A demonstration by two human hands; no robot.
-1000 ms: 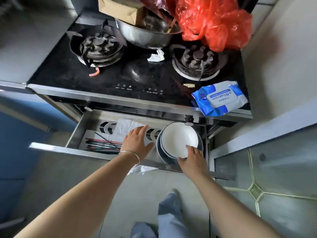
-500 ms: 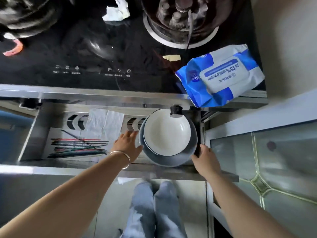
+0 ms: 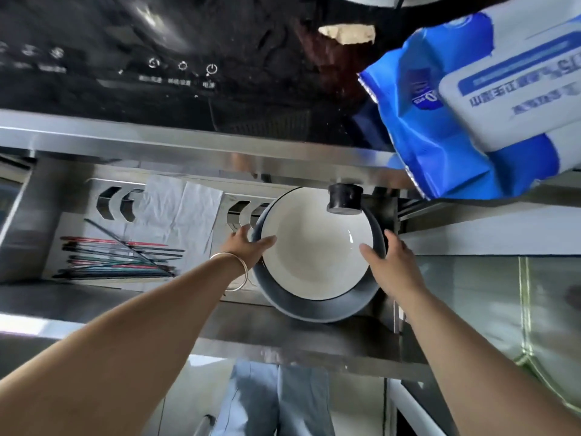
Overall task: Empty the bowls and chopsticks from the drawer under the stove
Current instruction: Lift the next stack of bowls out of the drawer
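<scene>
Left hand (image 3: 243,247) and right hand (image 3: 388,258) gripping opposite rims of stacked bowls (image 3: 314,247) at centre, chopsticks (image 3: 116,256) in drawer (image 3: 37,215) at left

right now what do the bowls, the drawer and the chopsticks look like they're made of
Bowls: likely glazed ceramic; glossy white inside with a bright glint, dark grey-blue outside.
Drawer: brushed stainless steel by its grey streaky sheen.
Chopsticks: thin, dark, with red and green tints; possibly lacquered wood or plastic, too blurred to tell.

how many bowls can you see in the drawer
2 visible: a white bowl nested on top of a grey-blue bowl at the drawer's right end. More may be hidden in the stack beneath.
</scene>
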